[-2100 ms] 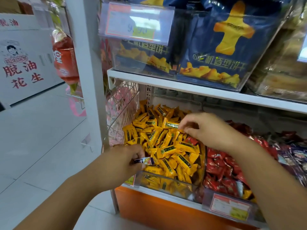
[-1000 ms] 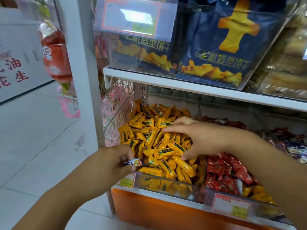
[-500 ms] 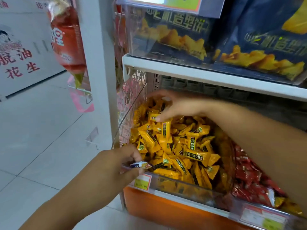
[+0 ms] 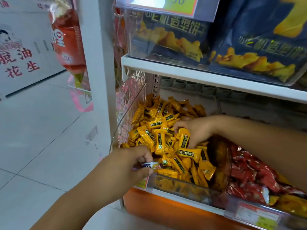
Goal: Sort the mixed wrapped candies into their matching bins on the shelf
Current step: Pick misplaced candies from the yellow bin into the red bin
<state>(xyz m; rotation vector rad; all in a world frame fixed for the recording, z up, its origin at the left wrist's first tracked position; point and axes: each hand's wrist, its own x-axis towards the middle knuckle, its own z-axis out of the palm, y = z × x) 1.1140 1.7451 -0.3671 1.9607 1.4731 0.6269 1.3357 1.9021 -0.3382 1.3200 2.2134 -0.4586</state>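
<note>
A clear bin (image 4: pixel 181 185) on the lower shelf is heaped with yellow wrapped candies (image 4: pixel 157 130). My left hand (image 4: pixel 131 163) hovers at the bin's front left corner and pinches a small blue-and-white wrapped candy (image 4: pixel 150 165). My right hand (image 4: pixel 193 130) reaches into the heap from the right, fingers curled round a yellow candy (image 4: pixel 183 137). To the right, a neighbouring bin holds red wrapped candies (image 4: pixel 249 173), with a few yellow ones at its front.
The white upper shelf (image 4: pixel 199 75) hangs low over the bins and carries a clear box of dark blue snack bags (image 4: pixel 174 35). A white upright post (image 4: pixel 98 63) stands left of the bins, with a red hanging packet (image 4: pixel 68 44) beside it. Price tags (image 4: pixel 259 216) line the shelf front.
My right hand has drawn back from the rear of the yellow heap to its middle right and curled round a candy. My left hand stays at the front corner with the blue-and-white candy. The view moved closer.
</note>
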